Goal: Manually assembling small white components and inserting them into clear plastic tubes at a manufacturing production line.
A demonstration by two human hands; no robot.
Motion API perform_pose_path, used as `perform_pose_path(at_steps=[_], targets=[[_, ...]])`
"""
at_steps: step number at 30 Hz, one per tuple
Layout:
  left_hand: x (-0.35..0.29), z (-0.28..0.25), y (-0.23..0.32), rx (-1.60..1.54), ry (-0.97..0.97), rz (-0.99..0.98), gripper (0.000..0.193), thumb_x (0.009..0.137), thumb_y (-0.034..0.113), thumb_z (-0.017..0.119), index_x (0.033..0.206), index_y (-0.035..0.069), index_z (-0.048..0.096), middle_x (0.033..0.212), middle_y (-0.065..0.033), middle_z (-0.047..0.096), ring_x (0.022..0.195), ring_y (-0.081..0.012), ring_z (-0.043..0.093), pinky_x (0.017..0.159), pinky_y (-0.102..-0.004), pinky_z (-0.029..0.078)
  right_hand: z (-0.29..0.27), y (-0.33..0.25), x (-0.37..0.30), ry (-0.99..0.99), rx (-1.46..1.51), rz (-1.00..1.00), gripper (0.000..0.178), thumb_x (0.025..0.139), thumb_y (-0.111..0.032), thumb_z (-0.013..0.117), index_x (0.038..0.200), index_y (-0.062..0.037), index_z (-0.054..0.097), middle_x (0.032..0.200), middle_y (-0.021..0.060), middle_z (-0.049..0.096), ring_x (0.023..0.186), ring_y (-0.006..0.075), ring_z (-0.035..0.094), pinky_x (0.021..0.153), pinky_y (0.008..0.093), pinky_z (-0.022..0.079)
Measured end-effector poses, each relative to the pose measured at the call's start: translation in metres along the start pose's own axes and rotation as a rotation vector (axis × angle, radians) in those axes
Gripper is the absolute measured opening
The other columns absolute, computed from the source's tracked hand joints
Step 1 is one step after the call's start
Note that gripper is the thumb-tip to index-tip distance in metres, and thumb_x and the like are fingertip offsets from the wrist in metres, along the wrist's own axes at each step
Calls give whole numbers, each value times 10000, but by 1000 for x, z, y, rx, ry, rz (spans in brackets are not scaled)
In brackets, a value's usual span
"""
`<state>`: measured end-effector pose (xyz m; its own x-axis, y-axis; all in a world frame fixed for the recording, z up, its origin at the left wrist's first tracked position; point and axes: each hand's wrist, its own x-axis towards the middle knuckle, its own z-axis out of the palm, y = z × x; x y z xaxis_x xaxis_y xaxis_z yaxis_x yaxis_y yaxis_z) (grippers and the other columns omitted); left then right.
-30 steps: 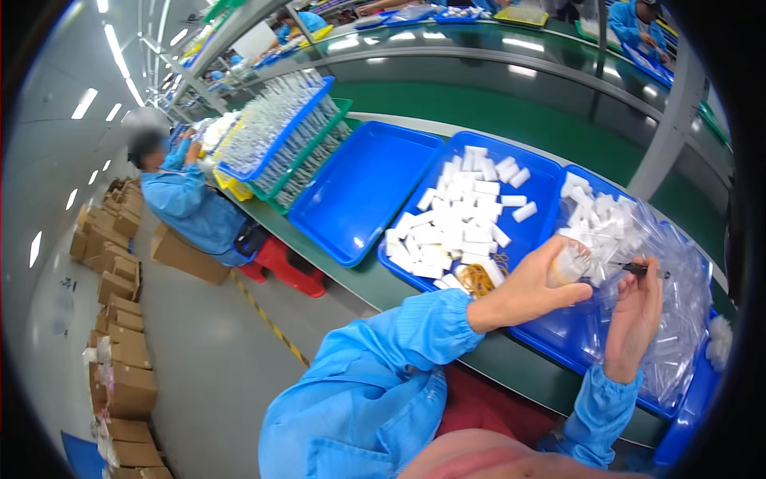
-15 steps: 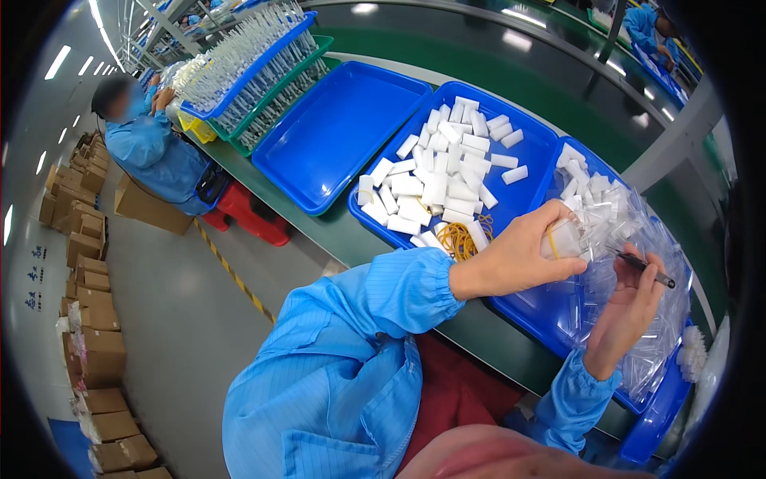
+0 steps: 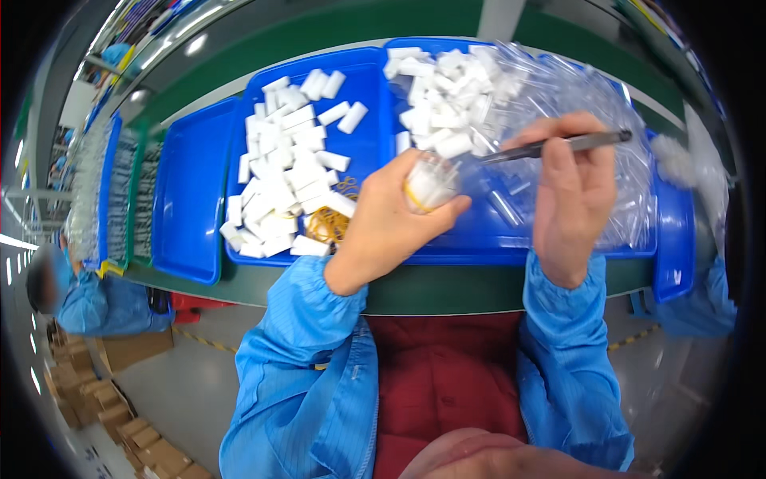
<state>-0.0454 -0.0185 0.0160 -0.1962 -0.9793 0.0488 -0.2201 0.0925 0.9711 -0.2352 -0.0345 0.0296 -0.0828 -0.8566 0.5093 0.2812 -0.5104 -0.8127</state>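
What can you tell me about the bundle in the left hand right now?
The bundle is a small cluster of white, plastic-looking blocks in clear film with a yellow rubber band around it. The left hand grips it from below, fingers curled round its sides, above the blue tray. The tip of the dark pen-like tool in the right hand points at its upper right edge; whether they touch cannot be told.
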Motion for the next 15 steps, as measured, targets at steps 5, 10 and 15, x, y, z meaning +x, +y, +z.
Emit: perform_pose_path(at_steps=[5, 10, 15], targets=[[1, 5, 4, -2, -56, -48, 316, 767, 159, 818, 993, 31, 638, 903, -11, 654, 789, -71, 582, 711, -222, 475, -1, -5, -4, -104, 8, 66, 232, 959, -62, 589, 1159, 20, 505, 1010, 138, 652, 941, 180, 646, 861, 307, 529], [-1, 6, 6, -12, -48, -33, 330, 758, 167, 809, 973, 3, 620, 813, -56, 643, 720, -110, 581, 650, -272, 483, 1, -4, -5, -186, -48, 121, 234, 950, -80, 615, 1144, 19, 530, 993, 121, 646, 957, 176, 653, 856, 306, 533], [-1, 6, 0, -7, -45, -25, 331, 755, 168, 811, 970, 7, 618, 806, -51, 639, 711, -104, 574, 639, -270, 480, -1, -1, -4, -258, -112, 149, 235, 947, -101, 628, 1139, 11, 552, 1006, 103, 646, 962, 174, 660, 848, 294, 535]])
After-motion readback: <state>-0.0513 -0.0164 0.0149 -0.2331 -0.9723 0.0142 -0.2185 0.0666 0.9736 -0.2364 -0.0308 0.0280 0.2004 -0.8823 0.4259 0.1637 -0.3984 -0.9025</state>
